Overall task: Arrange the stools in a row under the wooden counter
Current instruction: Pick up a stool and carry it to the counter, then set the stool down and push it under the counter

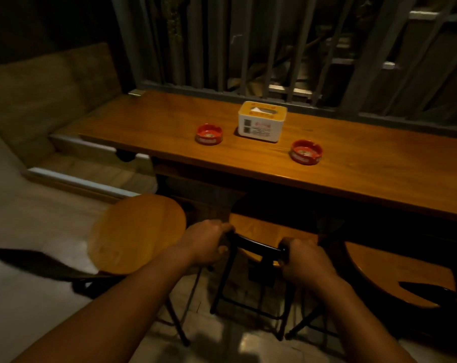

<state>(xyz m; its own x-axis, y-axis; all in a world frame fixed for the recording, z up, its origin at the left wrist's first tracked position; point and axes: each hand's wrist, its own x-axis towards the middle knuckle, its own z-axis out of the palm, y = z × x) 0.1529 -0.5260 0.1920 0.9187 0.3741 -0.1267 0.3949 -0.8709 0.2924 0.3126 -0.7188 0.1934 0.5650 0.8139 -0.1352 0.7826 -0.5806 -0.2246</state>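
Three stools with round wooden seats and black metal frames stand at the wooden counter [327, 179]. The middle stool [256, 226] sits partly under the counter's front edge. My left hand [209, 242] and my right hand [306, 258] are both closed on its low black backrest bar. The left stool [135, 231] stands out from the counter, its seat fully showing and its black backrest toward me. The right stool [395, 276] has its seat partly under the counter.
On the counter stand a white tissue box [261, 121] and two red ashtrays [209, 134] [305, 151]. Grey metal railing [248, 61] runs behind the counter. A cushioned bench [38, 100] and a step [78, 179] lie to the left. The floor is pale tile.
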